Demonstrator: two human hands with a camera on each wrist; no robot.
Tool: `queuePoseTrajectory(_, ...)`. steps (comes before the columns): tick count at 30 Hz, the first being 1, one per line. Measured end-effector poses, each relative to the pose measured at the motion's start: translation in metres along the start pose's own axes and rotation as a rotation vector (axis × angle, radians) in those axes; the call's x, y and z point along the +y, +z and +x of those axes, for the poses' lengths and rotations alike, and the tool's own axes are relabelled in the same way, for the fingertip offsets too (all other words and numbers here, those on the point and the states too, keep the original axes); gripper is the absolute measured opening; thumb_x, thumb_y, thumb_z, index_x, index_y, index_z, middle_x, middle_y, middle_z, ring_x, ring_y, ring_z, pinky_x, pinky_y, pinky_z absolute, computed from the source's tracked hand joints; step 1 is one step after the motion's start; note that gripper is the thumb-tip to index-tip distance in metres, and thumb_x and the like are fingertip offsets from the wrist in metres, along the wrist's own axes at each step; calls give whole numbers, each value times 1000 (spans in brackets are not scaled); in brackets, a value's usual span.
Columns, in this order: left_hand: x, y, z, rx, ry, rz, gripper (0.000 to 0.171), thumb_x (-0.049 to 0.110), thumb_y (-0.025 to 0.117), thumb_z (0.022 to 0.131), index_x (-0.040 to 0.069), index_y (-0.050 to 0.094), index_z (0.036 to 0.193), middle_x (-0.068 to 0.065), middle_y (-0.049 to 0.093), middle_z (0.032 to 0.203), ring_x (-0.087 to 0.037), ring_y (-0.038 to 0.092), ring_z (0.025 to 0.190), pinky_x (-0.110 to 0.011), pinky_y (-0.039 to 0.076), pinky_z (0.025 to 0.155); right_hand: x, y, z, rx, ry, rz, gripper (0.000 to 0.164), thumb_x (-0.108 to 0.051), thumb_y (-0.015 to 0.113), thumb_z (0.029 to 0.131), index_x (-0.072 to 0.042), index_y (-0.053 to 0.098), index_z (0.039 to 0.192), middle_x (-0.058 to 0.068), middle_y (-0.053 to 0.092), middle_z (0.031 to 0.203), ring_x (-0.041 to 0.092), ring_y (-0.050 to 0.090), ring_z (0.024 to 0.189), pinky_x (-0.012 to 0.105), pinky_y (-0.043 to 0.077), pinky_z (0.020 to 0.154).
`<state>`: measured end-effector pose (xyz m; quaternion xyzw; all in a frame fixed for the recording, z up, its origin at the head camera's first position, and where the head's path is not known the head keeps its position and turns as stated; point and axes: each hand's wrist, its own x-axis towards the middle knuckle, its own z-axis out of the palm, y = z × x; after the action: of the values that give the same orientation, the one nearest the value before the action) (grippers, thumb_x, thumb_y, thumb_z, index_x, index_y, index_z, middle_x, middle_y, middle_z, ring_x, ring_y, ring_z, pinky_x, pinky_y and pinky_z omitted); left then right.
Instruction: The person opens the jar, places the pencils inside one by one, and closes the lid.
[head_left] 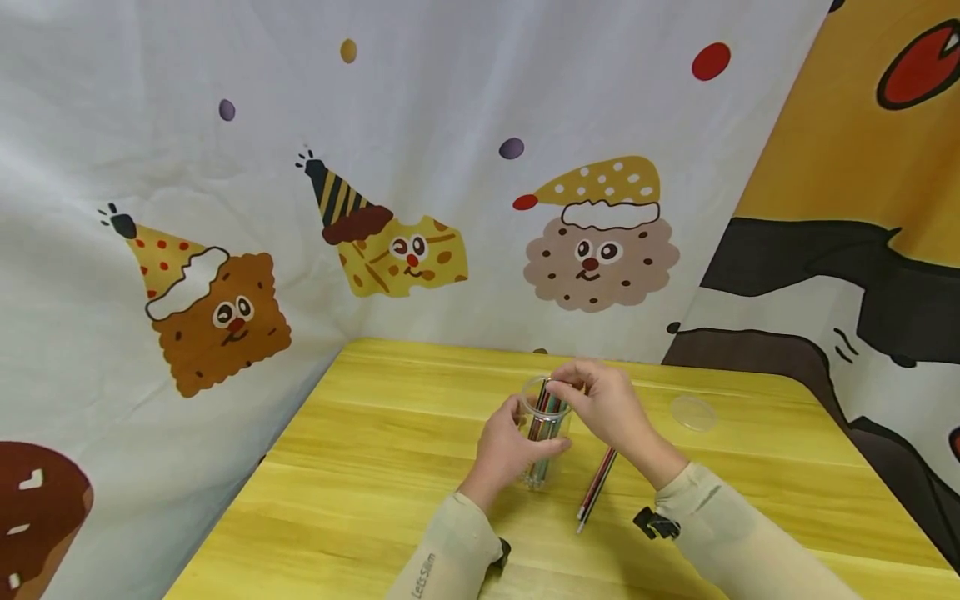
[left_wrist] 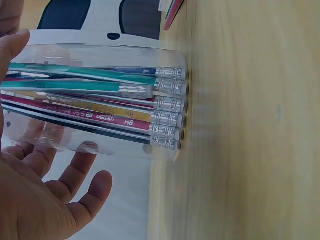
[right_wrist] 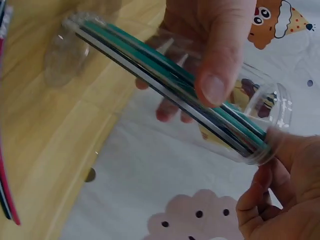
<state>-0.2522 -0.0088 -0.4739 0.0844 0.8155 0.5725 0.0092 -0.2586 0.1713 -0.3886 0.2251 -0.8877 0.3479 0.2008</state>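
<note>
A clear plastic jar (head_left: 536,412) stands on the table with several pencils (left_wrist: 100,115) inside, their eraser ends down. Around its side my left hand (head_left: 510,446) holds it, thumb on the near side and fingers behind. At the jar's mouth my right hand (head_left: 603,404) pinches the upper end of a teal pencil (left_wrist: 95,86), whose eraser sits higher than the others' in the left wrist view. Part of the pinch is hidden behind the rim in the right wrist view. To the right of the jar a few loose pencils (head_left: 597,490) lie on the table, partly below my right forearm.
A round clear lid (head_left: 693,413) lies flat at the right on the yellow wood-grain table (head_left: 337,492). Behind the table's back edge hangs a white cloth (head_left: 442,100) printed with cartoon food. Beige sleeves cover both forearms, with a dark strap near each wrist.
</note>
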Motion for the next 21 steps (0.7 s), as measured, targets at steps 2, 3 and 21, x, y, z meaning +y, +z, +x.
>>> queuePoseTrajectory(2, 0, 0, 0, 3, 4, -3, 69, 49, 95, 79, 27, 62, 136, 4, 67, 132, -23, 63, 121, -49, 59, 96, -2, 0, 1, 1, -30, -39, 5, -19, 81, 98, -17, 81, 102, -5, 77, 90, 6, 59, 72, 25, 49, 59)
queuePoseTrajectory(3, -1, 0, 0, 5, 6, -3, 69, 49, 95, 79, 27, 62, 136, 4, 67, 133, -24, 63, 122, -50, 58, 97, -3, 0, 1, 1, -41, -60, 4, -19, 81, 97, -18, 82, 101, -5, 77, 91, 6, 59, 73, 25, 49, 61)
queuePoseTrajectory(21, 0, 0, -2, -11, 5, -17, 64, 49, 94, 80, 29, 63, 134, 6, 66, 132, -25, 61, 124, -50, 56, 97, -8, -5, 1, -97, -19, -73, 18, -20, 84, 95, -20, 77, 79, -5, 77, 97, 11, 70, 86, 31, 57, 74)
